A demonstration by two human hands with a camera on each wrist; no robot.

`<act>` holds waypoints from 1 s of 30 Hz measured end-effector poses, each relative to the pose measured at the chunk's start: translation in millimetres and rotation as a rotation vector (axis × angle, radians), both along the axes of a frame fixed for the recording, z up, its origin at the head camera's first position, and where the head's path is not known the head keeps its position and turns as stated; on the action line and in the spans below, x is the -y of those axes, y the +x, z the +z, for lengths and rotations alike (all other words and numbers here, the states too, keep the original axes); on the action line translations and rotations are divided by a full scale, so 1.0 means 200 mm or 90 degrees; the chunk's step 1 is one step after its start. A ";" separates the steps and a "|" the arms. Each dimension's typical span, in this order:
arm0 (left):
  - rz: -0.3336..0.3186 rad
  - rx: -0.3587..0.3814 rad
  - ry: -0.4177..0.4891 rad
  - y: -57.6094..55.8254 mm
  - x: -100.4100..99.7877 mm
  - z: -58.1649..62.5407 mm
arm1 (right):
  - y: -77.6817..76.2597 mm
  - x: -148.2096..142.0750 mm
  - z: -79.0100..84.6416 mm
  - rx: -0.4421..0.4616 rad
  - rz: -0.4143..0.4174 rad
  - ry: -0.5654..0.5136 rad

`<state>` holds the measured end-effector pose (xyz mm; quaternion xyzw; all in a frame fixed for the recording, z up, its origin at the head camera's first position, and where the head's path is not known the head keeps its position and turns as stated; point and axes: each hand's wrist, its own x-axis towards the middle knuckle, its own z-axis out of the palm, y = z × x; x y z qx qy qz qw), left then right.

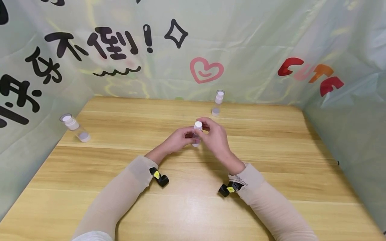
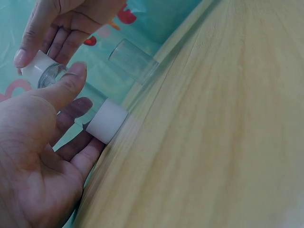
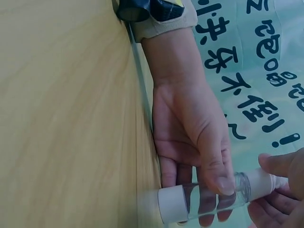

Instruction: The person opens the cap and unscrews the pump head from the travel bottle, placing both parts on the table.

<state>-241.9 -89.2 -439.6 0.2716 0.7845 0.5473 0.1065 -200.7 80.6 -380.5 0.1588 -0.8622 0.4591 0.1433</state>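
Observation:
Between my hands stands a clear bottle with a white base and a white top, nearly upright, its base close over the table. My left hand grips its clear body, thumb on the near side and fingers behind, as the left wrist view shows. At the white top, my right hand pinches with thumb and fingers. The right wrist view has the left hand around the body and only part of the right hand at the edge. Beyond the bottle, a clear empty-looking cylinder stands on the table.
A similar bottle with a clear cap stands at the table's left edge, and another bottle near the back edge. The wooden table is enclosed at the back and sides by a printed cloth.

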 end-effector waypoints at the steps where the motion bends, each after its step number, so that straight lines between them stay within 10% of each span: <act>1: -0.003 0.001 0.001 0.00 0.00 0.00 | 0.00 0.00 0.00 0.002 0.005 -0.002; 30: -0.020 0.022 0.012 0.00 0.00 0.00 | -0.14 -0.14 -0.01 0.138 0.235 -0.093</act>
